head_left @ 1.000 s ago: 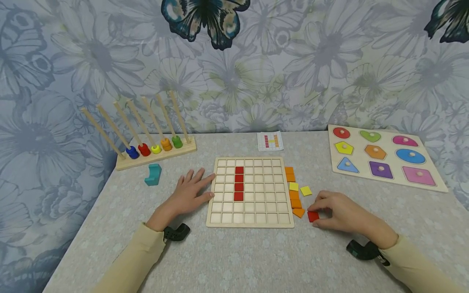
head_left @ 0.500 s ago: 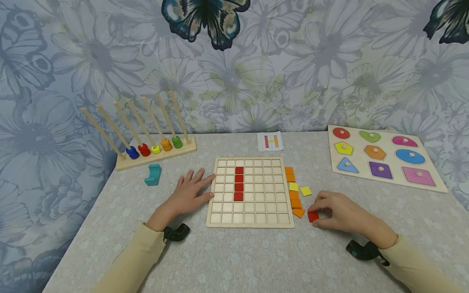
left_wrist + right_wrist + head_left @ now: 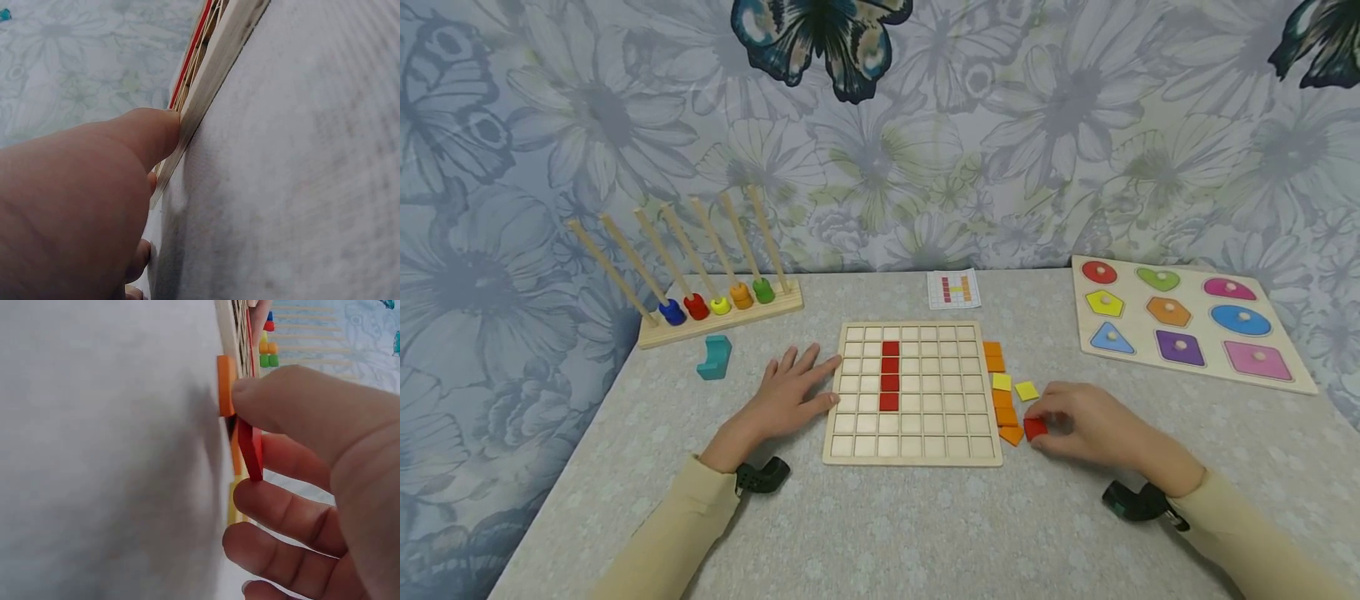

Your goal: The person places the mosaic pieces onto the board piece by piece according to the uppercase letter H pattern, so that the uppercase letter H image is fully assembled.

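A wooden grid board (image 3: 940, 425) lies mid-table with a column of several red square tiles (image 3: 890, 366) set in its third column. My left hand (image 3: 786, 396) rests flat at the board's left edge, fingers spread; in the left wrist view its thumb (image 3: 156, 131) touches the wooden rim. To the right of the board, my right hand (image 3: 1093, 425) pinches a red tile (image 3: 1035, 429) between thumb and fingers. The right wrist view has that red tile (image 3: 251, 450) tilted, just off the tabletop. Orange tiles (image 3: 1003, 400) and yellow tiles (image 3: 1026, 391) lie along the board's right edge.
A small pattern card (image 3: 953, 289) lies behind the board. At the back left stands a peg stand (image 3: 722, 317) with coloured rings, a teal curved block (image 3: 713, 358) before it. A knobbed shape puzzle (image 3: 1195, 321) sits at the back right.
My right hand has lifted the red tile slightly and shifted it a little left and away from me, toward the board. My left hand has stayed where it was.
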The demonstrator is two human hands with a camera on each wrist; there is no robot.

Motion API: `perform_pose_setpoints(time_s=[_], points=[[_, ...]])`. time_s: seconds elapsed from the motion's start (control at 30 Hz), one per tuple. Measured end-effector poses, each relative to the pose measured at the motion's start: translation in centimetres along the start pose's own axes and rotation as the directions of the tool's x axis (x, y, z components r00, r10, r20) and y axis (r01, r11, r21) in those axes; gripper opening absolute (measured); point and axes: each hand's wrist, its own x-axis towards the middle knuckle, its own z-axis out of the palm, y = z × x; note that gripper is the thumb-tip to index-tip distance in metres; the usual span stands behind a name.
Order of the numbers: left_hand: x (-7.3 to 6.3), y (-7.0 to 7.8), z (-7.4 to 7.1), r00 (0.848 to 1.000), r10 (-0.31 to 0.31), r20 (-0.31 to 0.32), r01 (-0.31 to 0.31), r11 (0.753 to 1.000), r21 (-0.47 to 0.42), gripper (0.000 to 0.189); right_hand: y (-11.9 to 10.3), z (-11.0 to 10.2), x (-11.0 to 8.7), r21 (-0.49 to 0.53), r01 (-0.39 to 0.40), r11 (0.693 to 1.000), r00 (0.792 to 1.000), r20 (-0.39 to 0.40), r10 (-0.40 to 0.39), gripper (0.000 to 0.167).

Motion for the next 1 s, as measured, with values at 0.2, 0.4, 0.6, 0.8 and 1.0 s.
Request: perform_pose_setpoints(time_s=[0.2, 0.4, 0.6, 0.8, 1.0], points=[[0.0, 0.1, 0.2, 1.000, 0.000, 0.012, 0.000, 1.000, 0.012, 0.063, -1.1, -0.4, 1.9, -0.017, 0.044, 0.999, 0.998, -0.034, -0.044, 0.023], [0.1, 0.0, 0.3, 1.000, -0.005, 0.012, 0.005, 1.000, 0.016, 0.063, -2.8, 0.4, 4.7, -0.043, 0.099, 0.994, 0.994, -0.051, -0.101, 0.021], [0.1, 0.0, 0.3, 1.000, -0.006, 0.009, 0.006, 1.000, 0.013, 0.063, -4.3, 1.3, 7.4, -0.041, 0.162, 0.986, 0.985, -0.061, -0.164, 0.022], [0.1, -0.1, 0.3, 1.000, -0.005, 0.009, 0.005, 1.000, 0.009, 0.063, -5.8, 2.2, 9.5, -0.023, 0.191, 0.981, 0.978, -0.074, -0.193, 0.021], [-0.1, 0.0, 0.1, 1.000, -0.007, 0.011, 0.007, 1.000, 0.003, 0.063, -7.4, 2.7, 11.0, -0.043, 0.224, 0.974, 0.970, -0.089, -0.227, 0.018]])
